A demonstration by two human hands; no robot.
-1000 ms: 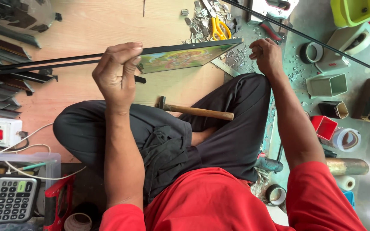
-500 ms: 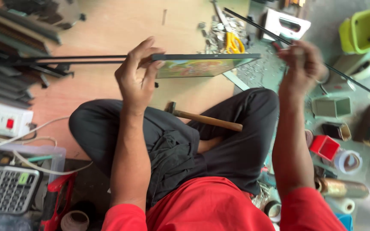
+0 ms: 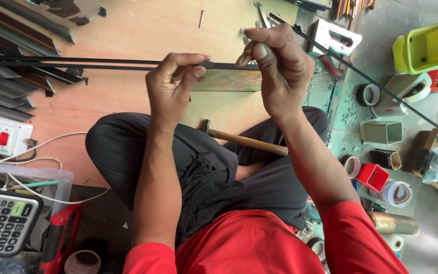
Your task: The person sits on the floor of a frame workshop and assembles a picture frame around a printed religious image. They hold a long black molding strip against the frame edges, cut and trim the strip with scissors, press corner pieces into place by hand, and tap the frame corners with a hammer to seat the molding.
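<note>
A framed picture (image 3: 229,79) stands on edge on the plywood floor (image 3: 128,30) above the lap; left hand (image 3: 171,89) and right hand (image 3: 275,66) fingers pinch its black top rail. A hammer (image 3: 244,141) rests on the lap. The red box (image 3: 372,177) and green box (image 3: 381,132) appear empty.

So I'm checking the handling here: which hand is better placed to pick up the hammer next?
Probably the right hand: it is nearer the hammer, whose wooden handle points to that side. The left hand pinches the black strip.
</note>
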